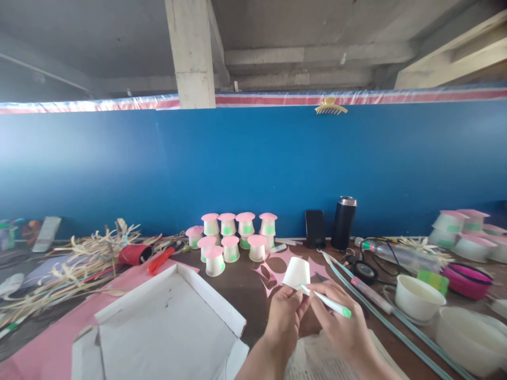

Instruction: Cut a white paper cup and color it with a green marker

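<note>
My left hand (284, 319) is closed on the lower edge of a white paper cup (297, 272), which tilts above the table. Between the fingers of my right hand (343, 322) is a white marker with a green end (330, 304). The marker's tip points at the cup's rim near my left fingertips; whether it touches cannot be made out. Behind the cup lies a pink paper sheet with cut-out holes (271, 287). Under my wrists is a printed paper sheet (317, 353). Several cups with pink discs on top and green patches (214, 264) stand further back.
At left lies a white open cardboard tray (166, 322), with red-handled scissors (160, 259) and a straw heap (79, 264) beyond. A phone (315, 228) and black flask (344, 222) stand against the blue partition (253, 158). White bowls (420, 298) and pale blue tubes (380, 316) are at right.
</note>
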`<state>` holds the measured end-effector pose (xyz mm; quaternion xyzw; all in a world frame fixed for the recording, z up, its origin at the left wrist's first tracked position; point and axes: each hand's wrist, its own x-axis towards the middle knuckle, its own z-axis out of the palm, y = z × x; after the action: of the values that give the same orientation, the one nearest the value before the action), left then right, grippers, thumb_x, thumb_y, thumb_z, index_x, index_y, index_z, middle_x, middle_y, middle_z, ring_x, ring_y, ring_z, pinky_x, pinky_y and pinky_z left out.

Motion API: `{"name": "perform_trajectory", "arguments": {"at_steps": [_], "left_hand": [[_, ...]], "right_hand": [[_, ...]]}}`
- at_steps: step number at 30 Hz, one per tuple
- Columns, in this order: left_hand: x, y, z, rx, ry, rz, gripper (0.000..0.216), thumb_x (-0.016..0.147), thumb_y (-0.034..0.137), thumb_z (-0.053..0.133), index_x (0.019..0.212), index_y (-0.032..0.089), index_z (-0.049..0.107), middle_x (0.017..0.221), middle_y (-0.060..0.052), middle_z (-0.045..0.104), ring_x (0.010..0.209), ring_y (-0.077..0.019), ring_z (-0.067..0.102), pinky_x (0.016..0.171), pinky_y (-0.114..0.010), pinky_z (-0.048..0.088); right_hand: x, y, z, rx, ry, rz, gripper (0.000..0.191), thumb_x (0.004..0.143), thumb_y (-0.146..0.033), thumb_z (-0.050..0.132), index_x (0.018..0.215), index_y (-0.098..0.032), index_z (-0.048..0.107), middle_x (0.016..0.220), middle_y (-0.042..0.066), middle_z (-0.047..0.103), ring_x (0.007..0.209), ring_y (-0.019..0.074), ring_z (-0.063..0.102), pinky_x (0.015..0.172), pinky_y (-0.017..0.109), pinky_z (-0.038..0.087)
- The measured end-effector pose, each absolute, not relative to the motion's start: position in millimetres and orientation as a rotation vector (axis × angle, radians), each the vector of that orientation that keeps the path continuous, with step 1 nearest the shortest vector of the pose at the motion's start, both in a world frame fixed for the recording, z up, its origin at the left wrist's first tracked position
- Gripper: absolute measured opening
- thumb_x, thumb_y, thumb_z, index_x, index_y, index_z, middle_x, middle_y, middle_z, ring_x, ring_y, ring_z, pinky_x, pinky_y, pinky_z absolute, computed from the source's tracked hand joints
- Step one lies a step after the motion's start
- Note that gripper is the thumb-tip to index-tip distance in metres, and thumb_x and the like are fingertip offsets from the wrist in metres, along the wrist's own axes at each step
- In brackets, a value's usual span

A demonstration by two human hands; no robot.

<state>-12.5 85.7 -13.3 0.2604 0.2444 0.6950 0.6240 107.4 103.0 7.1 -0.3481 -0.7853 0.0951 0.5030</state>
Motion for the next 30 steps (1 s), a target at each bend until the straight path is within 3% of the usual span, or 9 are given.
{"name": "perform_trajectory", "arguments": {"at_steps": [9,18,25,30], "left_hand": [[-14.6,87.9,-15.5,0.589,0.582,1.609,0.015,0.07,0.018,0.074,0.081,0.01,0.07,0.086,-0.011,0.069,0.097,-0.0237,0.064,0.099,-0.035,0.043],[-19.3,85.0,-7.8,0.389,0.516,1.583,0.018,0.079,0.007,0.062,0.095,0.012,0.069,0.104,-0.011,0.068,0.103,-0.0201,0.063,0.099,-0.033,0.046],[-21.6,86.1,-8.1,0.256,0.523,1.593,0.019,0.082,0.002,0.057,0.096,0.009,0.068,0.1,-0.011,0.069,0.093,-0.0176,0.066,0.096,-0.032,0.051],[-22.3,86.8,-7.7,0.243,0.523,1.603,0.016,0.083,0.002,0.056,0.095,0.008,0.066,0.098,-0.012,0.069,0.093,-0.0183,0.067,0.094,-0.032,0.052]], "right_hand": [[104.3,100.1,8.4,-0.867,-1.923,0.306,0.013,0.088,-0.026,0.054,0.088,-0.022,0.066,0.083,0.005,0.067,0.076,0.019,0.066,0.068,0.029,0.052],[109.2,97.9,7.6,-0.714,-1.755,0.247,0.019,0.088,-0.019,0.057,0.106,-0.023,0.062,0.094,0.006,0.065,0.087,0.0203,0.064,0.078,0.032,0.054],[113.5,105.3,-1.8,-0.817,-1.56,0.366,0.022,0.089,-0.026,0.057,0.111,-0.025,0.063,0.105,0.008,0.066,0.082,0.0198,0.066,0.068,0.029,0.058],[111.5,104.5,-0.6,-0.816,-1.574,0.349,0.022,0.089,-0.027,0.056,0.11,-0.026,0.063,0.102,0.006,0.067,0.078,0.0186,0.067,0.073,0.031,0.058]]}}
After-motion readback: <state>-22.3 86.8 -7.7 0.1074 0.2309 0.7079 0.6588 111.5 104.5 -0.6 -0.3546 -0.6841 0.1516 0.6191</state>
